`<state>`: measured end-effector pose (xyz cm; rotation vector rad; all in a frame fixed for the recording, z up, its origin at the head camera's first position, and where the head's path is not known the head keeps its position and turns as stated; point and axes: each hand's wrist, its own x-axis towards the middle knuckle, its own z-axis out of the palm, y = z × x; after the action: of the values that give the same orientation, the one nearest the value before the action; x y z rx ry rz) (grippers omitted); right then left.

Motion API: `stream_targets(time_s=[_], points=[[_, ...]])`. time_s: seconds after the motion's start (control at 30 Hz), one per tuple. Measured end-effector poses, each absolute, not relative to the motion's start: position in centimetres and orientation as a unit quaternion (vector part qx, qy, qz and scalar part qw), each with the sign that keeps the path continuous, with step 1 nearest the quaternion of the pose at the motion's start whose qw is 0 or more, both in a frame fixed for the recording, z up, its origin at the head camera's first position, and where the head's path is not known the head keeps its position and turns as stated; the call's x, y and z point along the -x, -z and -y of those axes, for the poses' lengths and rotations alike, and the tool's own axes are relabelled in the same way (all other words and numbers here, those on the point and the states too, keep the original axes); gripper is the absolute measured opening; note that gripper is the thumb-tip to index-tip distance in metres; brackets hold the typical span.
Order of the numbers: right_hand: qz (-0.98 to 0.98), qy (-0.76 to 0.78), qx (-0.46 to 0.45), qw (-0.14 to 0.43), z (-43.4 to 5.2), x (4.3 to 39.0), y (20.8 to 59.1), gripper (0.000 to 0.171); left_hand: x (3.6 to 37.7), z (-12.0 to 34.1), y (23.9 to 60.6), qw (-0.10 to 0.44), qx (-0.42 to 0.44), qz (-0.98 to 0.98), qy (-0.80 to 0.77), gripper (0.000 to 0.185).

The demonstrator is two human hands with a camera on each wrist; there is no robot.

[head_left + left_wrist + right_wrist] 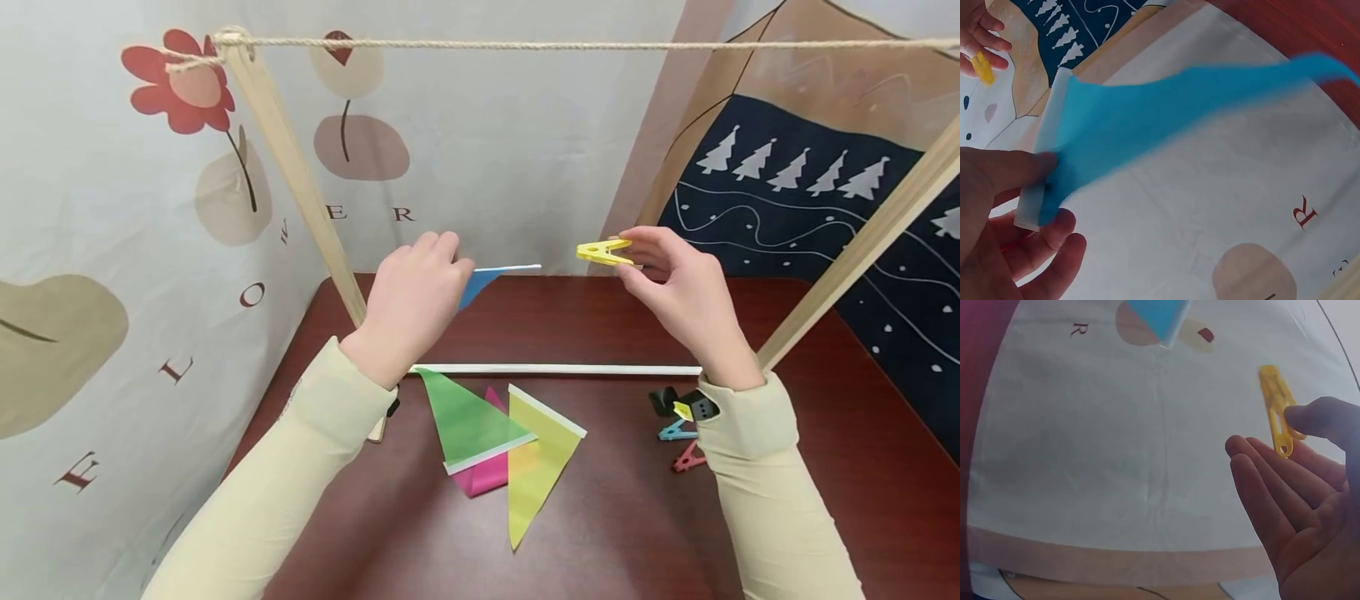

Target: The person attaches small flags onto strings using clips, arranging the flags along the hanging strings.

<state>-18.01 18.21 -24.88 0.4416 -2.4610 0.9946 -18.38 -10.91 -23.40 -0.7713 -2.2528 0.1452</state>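
My left hand (pixel 420 287) pinches a blue triangular pennant (pixel 1129 119) by its white top strip, and the cloth streams off blurred in the left wrist view. On the right, my right hand (pixel 678 287) holds a yellow clothespin (pixel 602 251) between thumb and fingers, its jaw end pointing left toward the pennant. Pennant and clothespin are apart, both held above the table. Overhead a twisted rope (pixel 480 44) runs across, knotted to the left wooden post (pixel 288 175). On the table below lie a green pennant (pixel 468 417), a yellow pennant (pixel 543 467) and a partly covered pink pennant (pixel 487 475), overlapping.
Near the right wrist lie a blue clothespin (pixel 677 431) and a red clothespin (pixel 688 457), partly hidden by the sleeve. A white bar (pixel 555 368) crosses the table (pixel 600 517). A second wooden post (pixel 862 242) slants up at the right. Printed cloth hangs behind.
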Motion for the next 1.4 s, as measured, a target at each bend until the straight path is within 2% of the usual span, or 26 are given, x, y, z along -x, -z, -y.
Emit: stream_targets(time_s=[0.6,1.13,1.4], points=[[0.912,-0.286,-0.210,0.203,-16.4,19.9,21.1,0.040,19.2,13.2,21.6,0.455,0.276,0.847,0.017,0.021],[0.913,-0.228,-0.262,0.214,-14.5,20.5,18.2,0.038,19.1,15.4,19.5,0.458,0.223,0.858,0.072,0.017],[0.911,-0.193,-0.287,0.226,-13.0,20.6,16.1,0.036,19.0,16.7,18.2,0.399,0.190,0.894,0.078,0.026]])
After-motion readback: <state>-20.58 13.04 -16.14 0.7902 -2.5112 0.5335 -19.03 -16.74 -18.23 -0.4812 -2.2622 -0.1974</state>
